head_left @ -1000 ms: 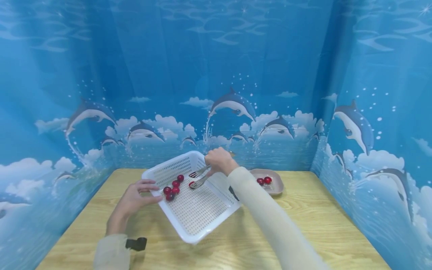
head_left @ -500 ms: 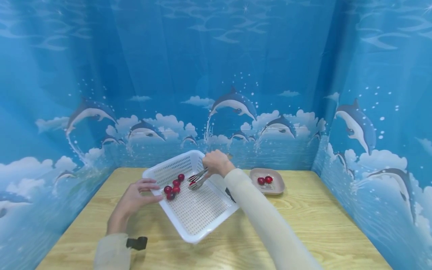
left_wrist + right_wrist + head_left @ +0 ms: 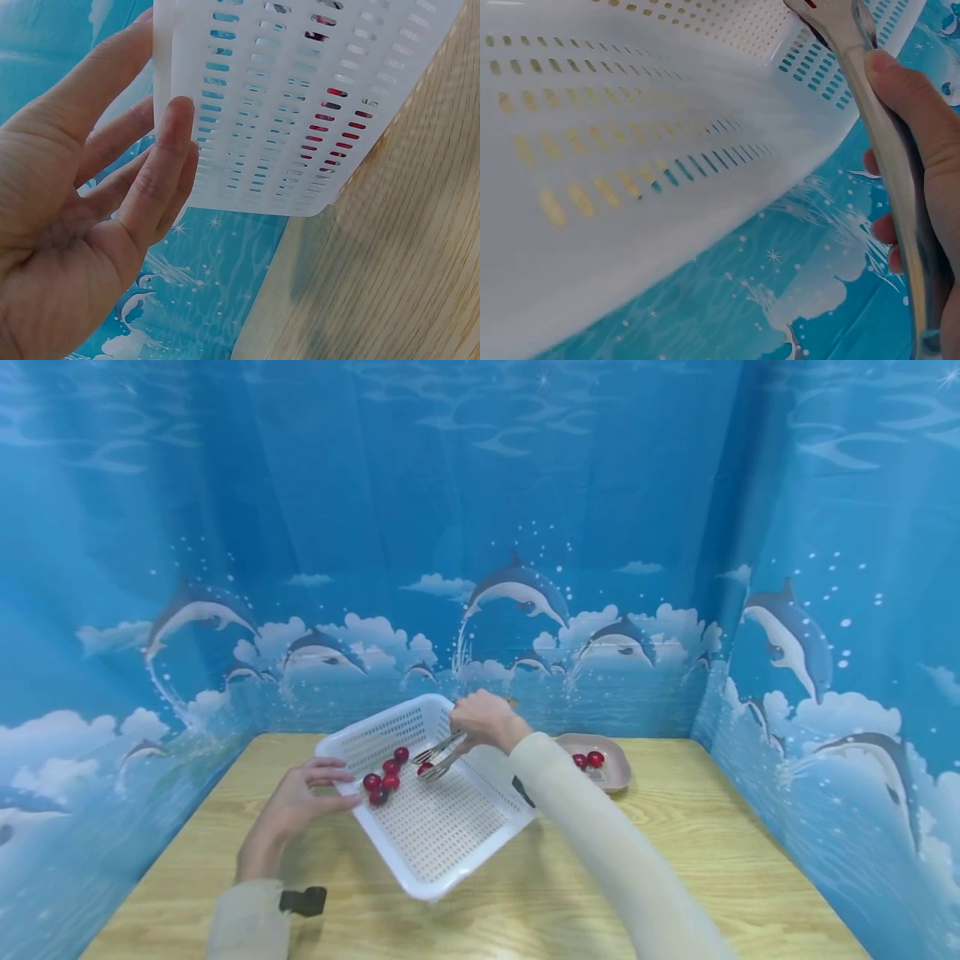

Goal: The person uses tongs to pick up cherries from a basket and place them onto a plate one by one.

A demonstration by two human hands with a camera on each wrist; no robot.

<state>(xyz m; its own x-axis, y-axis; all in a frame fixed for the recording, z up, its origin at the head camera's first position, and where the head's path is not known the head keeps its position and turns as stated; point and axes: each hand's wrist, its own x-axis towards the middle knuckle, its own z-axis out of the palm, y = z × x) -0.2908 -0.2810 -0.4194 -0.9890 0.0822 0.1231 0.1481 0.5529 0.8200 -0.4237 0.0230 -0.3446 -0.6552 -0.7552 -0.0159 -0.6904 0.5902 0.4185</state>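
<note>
My left hand (image 3: pixel 303 797) holds the left rim of a white perforated plastic basket (image 3: pixel 457 835), pinching it between thumb and fingers in the left wrist view. The basket stands tilted over the table. Several red cherries (image 3: pixel 391 782) lie together at its left side. In my right hand (image 3: pixel 483 720) is a pair of metal serving tongs (image 3: pixel 450 752), gripped along the arms. The fork-like tips of the tongs reach into the basket around a single cherry (image 3: pixel 424 769); whether they touch it is unclear. In the right wrist view the tongs' arms (image 3: pixel 885 142) run past my thumb.
A small pinkish dish (image 3: pixel 617 768) with two cherries (image 3: pixel 587 761) stands right of the basket, partly behind my right sleeve (image 3: pixel 600 835). The wooden table (image 3: pixel 697 843) meets a blue dolphin-print curtain (image 3: pixel 480 527) at the back and sides.
The tongs' tips draw nearer each other, then spread again slightly around the single cherry, which shifts a little left. The right forearm sways slightly. The left hand and basket stay nearly still.
</note>
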